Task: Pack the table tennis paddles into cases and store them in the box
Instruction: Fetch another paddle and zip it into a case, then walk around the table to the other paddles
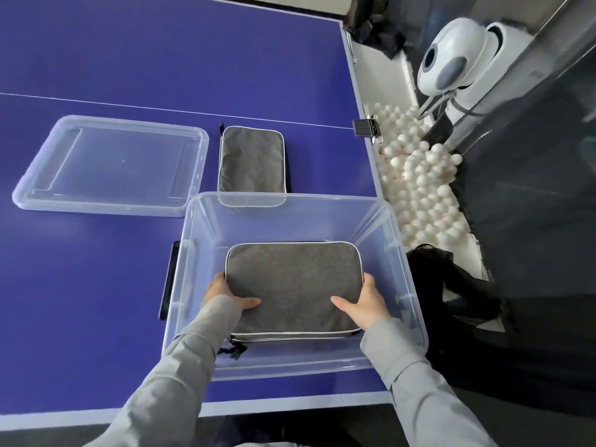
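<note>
A clear plastic box [406, 253] stands on the blue table tennis table near its front right corner. Inside it lies a grey paddle case [292, 279] with white piping, flat and zipped. My left hand [227, 293] grips the case's left edge, thumb on top. My right hand [364, 301] grips its right edge the same way. Both hands are inside the box. A second grey case [251, 158] lies on the table just behind the box, partly seen through the box's far wall. No bare paddles are visible.
The box's clear lid [113, 166] lies flat on the table to the left. Off the table's right edge, a net holds many white balls [419, 175], with a white ball machine [451, 59] behind. A black bag [451, 285] sits to the box's right.
</note>
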`<state>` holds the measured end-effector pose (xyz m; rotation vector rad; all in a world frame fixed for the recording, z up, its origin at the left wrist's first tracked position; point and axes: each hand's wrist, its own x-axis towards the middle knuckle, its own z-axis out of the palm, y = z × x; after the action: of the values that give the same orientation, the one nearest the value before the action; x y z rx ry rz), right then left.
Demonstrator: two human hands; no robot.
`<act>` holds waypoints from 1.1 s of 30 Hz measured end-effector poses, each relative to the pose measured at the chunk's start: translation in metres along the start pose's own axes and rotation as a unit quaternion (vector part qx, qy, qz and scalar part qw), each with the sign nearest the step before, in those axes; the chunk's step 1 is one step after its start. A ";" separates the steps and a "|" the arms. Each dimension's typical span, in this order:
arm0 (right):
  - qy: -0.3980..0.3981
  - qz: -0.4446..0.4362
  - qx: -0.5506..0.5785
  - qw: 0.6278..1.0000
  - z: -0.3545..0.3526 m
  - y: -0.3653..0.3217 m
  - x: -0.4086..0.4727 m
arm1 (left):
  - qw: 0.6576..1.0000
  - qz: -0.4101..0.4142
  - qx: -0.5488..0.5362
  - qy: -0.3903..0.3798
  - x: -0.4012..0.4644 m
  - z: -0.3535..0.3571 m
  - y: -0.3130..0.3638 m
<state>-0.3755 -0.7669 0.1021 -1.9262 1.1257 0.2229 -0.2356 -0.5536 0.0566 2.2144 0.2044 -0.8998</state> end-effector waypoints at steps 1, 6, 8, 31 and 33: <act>0.001 -0.003 -0.008 1.000 0.001 0.001 0.000 | 1.000 0.003 0.003 0.000 0.001 0.000 -0.001; 0.000 -0.004 -0.023 1.000 0.002 0.000 0.000 | 1.000 0.006 0.009 -0.004 0.002 -0.004 -0.001; -0.002 -0.002 -0.024 1.000 0.001 0.000 0.000 | 1.000 0.005 0.003 -0.007 0.002 -0.005 -0.001; 0.107 -0.128 0.018 0.986 -0.006 -0.033 -0.032 | 0.970 0.233 0.055 0.046 -0.048 -0.034 0.031; 0.105 -0.155 0.010 0.982 0.002 -0.043 -0.039 | 0.964 0.256 0.041 0.061 -0.060 -0.049 0.032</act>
<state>-0.3636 -0.7319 0.1466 -2.1120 0.9376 -0.1644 -0.2407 -0.5368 0.1383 2.2413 -0.3435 -0.4926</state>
